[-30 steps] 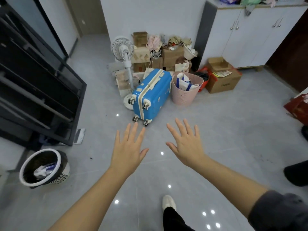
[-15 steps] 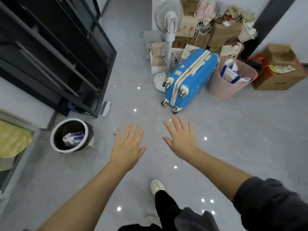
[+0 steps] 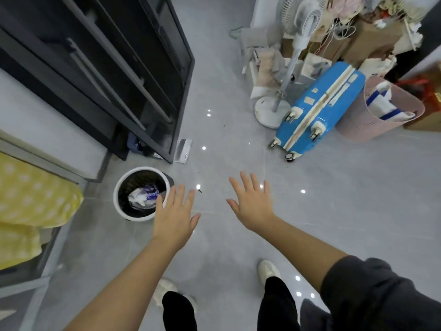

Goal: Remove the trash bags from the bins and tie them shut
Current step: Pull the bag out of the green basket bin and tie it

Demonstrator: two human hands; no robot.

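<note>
Our left hand (image 3: pixel 175 217) and right hand (image 3: pixel 252 203) are both spread flat, holding nothing. The bin (image 3: pixel 142 193) stands on the floor left of and just beyond our left hand, which overlaps its rim in view; its black bag (image 3: pixel 133 182) is not yet lifted. Left hand nearer. No readable writing.

The bin (image 3: pixel 142 194) stands on the floor (image 3: pixel 334 211) at the left, just before the shelf frame (image 3: pixel 114 75), with trash (image 3: pixel 143 198) inside it. The left hand (image 3: pixel 175 219) overlaps the bin's right rim; the right hand (image 3: pixel 253 203) is to its right. Far right, the fan (image 3: pixel 288 75) stands left of the suitcase (image 3: pixel 317 111), the basket (image 3: pixel 386 115) right of that.
</note>
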